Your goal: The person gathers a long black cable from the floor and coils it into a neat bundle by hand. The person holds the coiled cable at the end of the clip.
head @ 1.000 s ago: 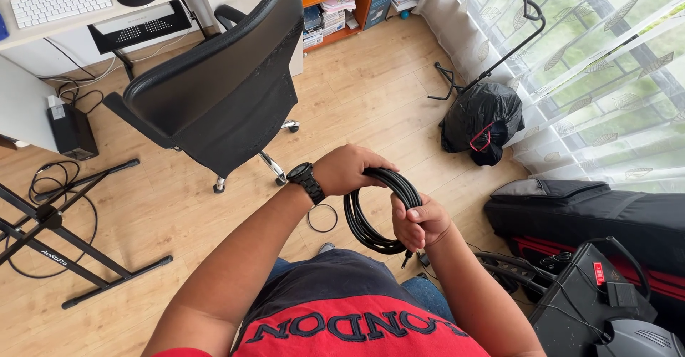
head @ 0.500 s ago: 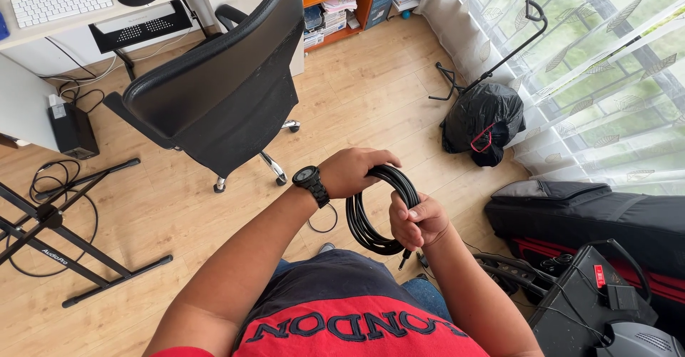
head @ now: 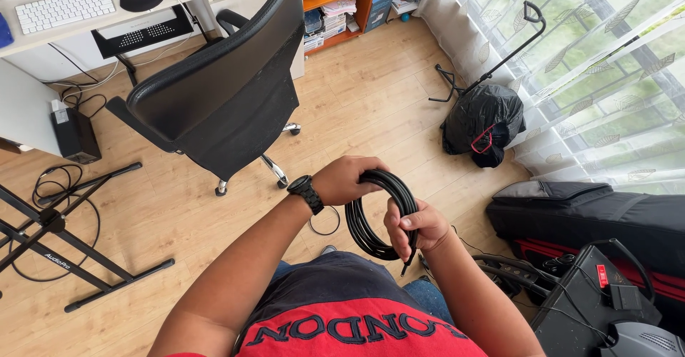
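A black office chair (head: 221, 100) is seen on the wooden floor (head: 371, 93) just beyond the hands, with a desk carrying a white keyboard (head: 64, 9) at the far left. A folding black stand (head: 57, 236) and loose cables are spread at the left. A tied black rubbish bag (head: 479, 123) is placed to the far right by the curtain (head: 592, 64), and a black padded case (head: 592, 218) with audio gear is found at the near right. A small wire ring (head: 325, 221) is left on the floor under the wrists.

Both forearms are raised in front of the chest. The coiled black cable (head: 374, 214) is held between them, upright. The left hand (head: 346, 179), with a black wristwatch (head: 305, 191) worn, is closed over the coil's top. The right hand (head: 414, 225) is clamped on its right side, the plug end hanging below.
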